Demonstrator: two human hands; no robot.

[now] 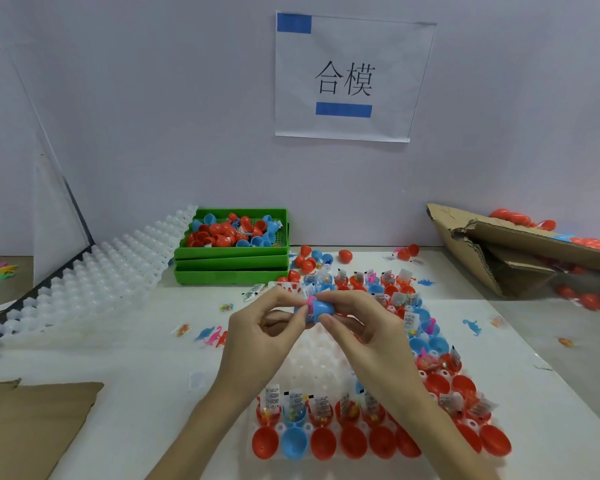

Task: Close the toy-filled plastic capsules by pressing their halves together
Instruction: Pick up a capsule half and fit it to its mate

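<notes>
Above the white tray [321, 362] I hold a blue capsule [321, 309] between both hands. My left hand [257, 337] pinches its left half, where a pink toy part sticks out at the seam. My right hand [364, 327] grips the right half with thumb and fingers. The two halves meet but a small gap shows. The tray holds several open red capsule halves [352, 443] and blue capsule halves [293, 441] with toys and paper slips, along its front and right side.
A stack of green bins [231, 268] with loose capsule halves stands at the back. Empty white trays [94, 278] lean at the left. A torn cardboard box [520, 251] lies at the right. Small dinosaur toys [212, 336] lie on the table.
</notes>
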